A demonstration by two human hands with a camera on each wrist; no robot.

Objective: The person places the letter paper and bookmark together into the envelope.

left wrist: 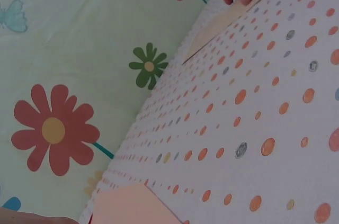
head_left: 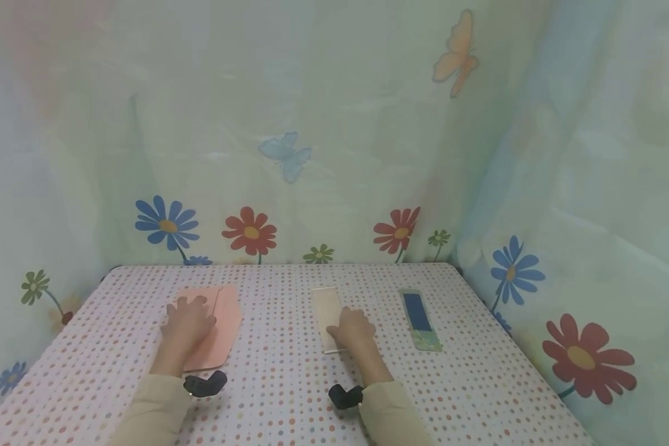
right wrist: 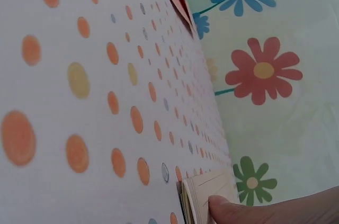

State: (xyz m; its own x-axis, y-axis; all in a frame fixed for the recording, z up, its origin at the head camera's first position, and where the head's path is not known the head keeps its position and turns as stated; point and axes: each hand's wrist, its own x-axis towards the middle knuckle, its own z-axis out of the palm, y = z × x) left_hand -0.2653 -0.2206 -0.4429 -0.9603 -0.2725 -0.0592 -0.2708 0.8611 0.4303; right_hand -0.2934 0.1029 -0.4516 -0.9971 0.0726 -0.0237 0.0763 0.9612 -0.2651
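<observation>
On the left of the table lies a pink envelope with a slanted-corner flap along its right side. My left hand rests on its left part, fingers spread. In the left wrist view, one corner of the envelope shows at the bottom. Near the middle lies a narrow cream booklet; layered edges show in the right wrist view. My right hand holds it by its right side, thumb on its top face. The fingers' undersides are hidden in the head view.
Right of the booklet lies a flat green packet with a dark blue panel. A dotted cloth covers the table. A curtain printed with flowers and butterflies hangs behind and at both sides. Black wrist mounts sit below the hands.
</observation>
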